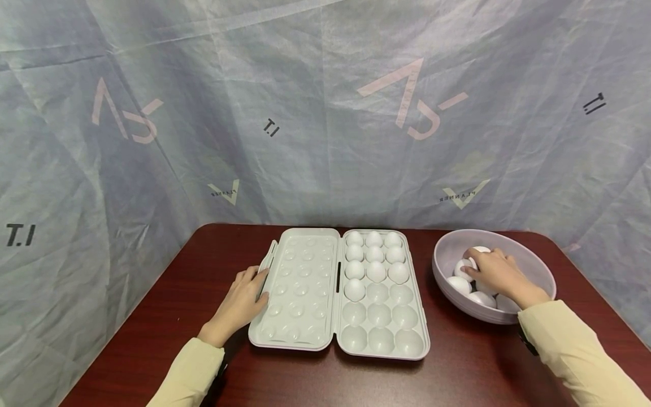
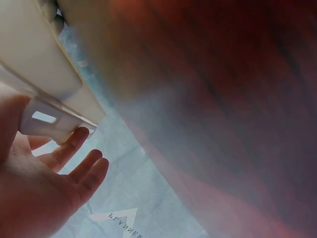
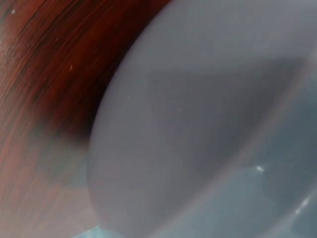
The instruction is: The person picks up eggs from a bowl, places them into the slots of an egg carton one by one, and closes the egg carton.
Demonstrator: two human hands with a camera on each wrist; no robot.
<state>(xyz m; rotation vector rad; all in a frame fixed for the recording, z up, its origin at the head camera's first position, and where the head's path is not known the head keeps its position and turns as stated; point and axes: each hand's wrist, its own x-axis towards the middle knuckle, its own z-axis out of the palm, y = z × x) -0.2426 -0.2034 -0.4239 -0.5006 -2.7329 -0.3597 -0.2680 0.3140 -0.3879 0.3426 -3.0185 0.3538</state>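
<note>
An egg box lies opened flat on the table, its dimpled lid (image 1: 300, 271) on the left and its cupped base (image 1: 380, 314) on the right. White eggs (image 1: 375, 255) fill the base's three far rows, plus the left cup of the row after them. My left hand (image 1: 241, 302) holds the lid's left edge at the latch flap (image 2: 54, 119), with two fingers spread away from it. Inside the lilac bowl (image 1: 539, 265), my right hand (image 1: 500, 274) grips an egg (image 1: 464, 269) between thumb and fingers. Several more eggs (image 1: 460, 285) lie around it, partly hidden by the hand.
The dark red wooden table (image 1: 168, 322) ends at a grey-blue printed curtain (image 1: 325, 113) behind. The bowl stands to the right of the egg box, with a strip of tabletop between them. Its wall (image 3: 163, 124) fills much of the right wrist view, blurred.
</note>
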